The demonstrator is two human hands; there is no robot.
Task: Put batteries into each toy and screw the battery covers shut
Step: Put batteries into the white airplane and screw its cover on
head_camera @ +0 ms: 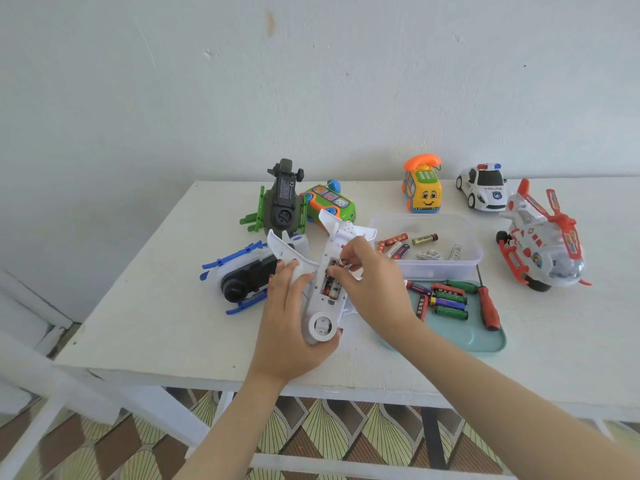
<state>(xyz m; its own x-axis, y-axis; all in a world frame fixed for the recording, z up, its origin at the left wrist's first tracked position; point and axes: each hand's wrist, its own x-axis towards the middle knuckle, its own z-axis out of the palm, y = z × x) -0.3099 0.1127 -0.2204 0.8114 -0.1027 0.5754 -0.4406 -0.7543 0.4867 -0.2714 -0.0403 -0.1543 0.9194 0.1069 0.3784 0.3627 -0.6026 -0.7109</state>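
The left hand [291, 327] grips the upturned plane [320, 325] at table centre, steadying its open bay [330, 287]. The right hand [374, 282] pinches what looks like a battery [343, 262] there. Spare batteries [448, 301] and screwdriver [488, 306] wait at 3 o'clock.

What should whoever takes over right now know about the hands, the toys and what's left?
Left hand grips the upturned plane.
Right hand pinches what looks like a battery at its open bay; other cells sit inside.
Spare batteries and screwdriver lie on the tray; more in the box.
Done: bay partly filled. Left: fill it, screw on the cover (not seen), then check the other toys.
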